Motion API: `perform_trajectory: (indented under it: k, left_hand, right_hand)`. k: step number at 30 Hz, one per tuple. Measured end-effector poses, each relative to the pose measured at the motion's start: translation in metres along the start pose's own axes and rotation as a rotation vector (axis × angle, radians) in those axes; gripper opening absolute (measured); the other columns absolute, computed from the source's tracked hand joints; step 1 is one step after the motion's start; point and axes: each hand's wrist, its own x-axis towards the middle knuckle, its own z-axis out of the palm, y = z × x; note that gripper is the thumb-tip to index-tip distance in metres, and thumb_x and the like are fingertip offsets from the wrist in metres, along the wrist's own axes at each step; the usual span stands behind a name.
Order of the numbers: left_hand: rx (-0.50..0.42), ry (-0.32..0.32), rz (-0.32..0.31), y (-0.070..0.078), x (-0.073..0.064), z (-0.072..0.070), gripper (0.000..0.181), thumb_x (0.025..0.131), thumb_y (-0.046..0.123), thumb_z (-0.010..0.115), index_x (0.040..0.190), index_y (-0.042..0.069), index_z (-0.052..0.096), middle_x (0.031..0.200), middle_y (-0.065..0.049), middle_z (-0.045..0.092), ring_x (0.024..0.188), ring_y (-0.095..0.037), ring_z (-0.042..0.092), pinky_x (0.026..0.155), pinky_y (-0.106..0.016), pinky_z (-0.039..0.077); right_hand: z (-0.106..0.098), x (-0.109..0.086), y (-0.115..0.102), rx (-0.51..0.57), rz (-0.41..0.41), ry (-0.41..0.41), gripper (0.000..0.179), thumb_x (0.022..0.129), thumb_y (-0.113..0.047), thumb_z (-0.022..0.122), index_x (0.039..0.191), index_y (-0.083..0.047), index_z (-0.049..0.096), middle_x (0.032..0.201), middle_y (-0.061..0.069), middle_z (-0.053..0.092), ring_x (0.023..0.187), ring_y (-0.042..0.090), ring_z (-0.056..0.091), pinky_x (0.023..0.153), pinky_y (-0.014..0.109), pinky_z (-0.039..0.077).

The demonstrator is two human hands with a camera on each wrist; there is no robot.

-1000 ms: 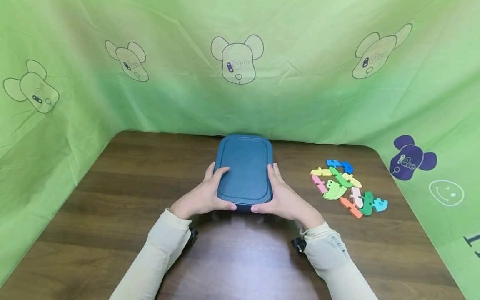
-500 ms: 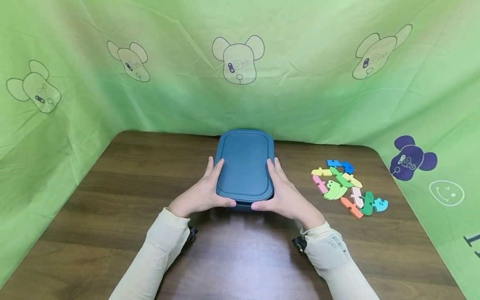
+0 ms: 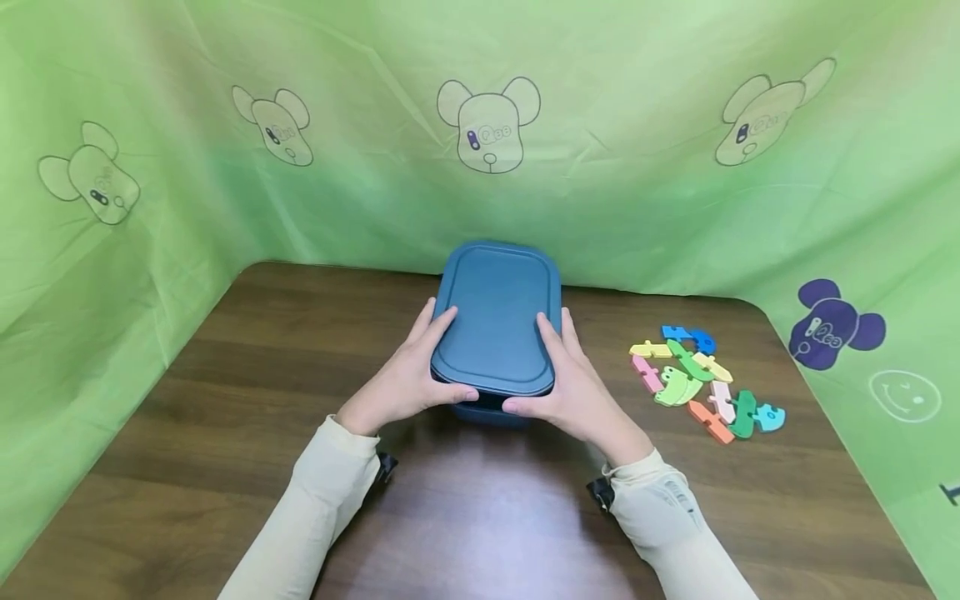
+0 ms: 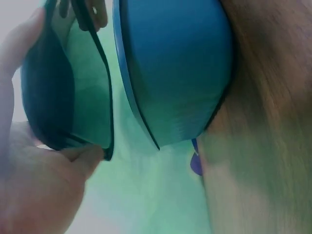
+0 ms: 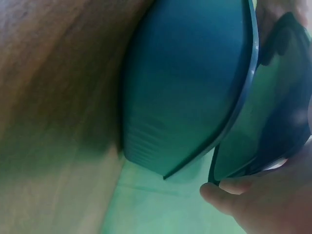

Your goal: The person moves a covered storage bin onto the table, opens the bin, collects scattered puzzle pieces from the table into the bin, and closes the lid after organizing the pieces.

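Observation:
A dark blue plastic lid (image 3: 498, 321), rounded at its corners, is raised off its matching deep blue box (image 3: 491, 416). My left hand (image 3: 397, 383) grips the lid's left edge, thumb along the near edge and fingers on the side. On the opposite side my right hand (image 3: 577, 396) holds the lid in the same way. From the left wrist a gap shows between the lid's rim and the box (image 4: 175, 68), which stands on the table. The box's inside is hidden under the lid.
To the right on the brown wooden table (image 3: 247, 400) lie several colourful puzzle pieces, among them a light green frog-like piece (image 3: 678, 387) and an orange one (image 3: 711, 422). A green printed cloth (image 3: 360, 208) hangs around the table's back and sides.
The lid has risen off the box in both hands, and a gap has opened at the near edge. The puzzle pieces stay in place while the head view shifts slightly.

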Motion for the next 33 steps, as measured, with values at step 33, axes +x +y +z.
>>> perform_trajectory:
  k: [33]
  left_hand:
    - [0.038, 0.166, -0.006, -0.018, -0.064, -0.058, 0.121, 0.075, 0.037, 0.091, 0.163, 0.014, 0.011, 0.168, 0.005, 0.004, 0.152, -0.023, 0.012, 0.117, -0.052, 0.022]
  right_hand:
    - [0.035, 0.013, -0.07, 0.133, -0.06, -0.021, 0.138, 0.07, -0.06, 0.087, 0.163, -0.018, -0.004, 0.166, -0.002, -0.019, 0.152, 0.029, -0.005, 0.116, 0.057, 0.02]
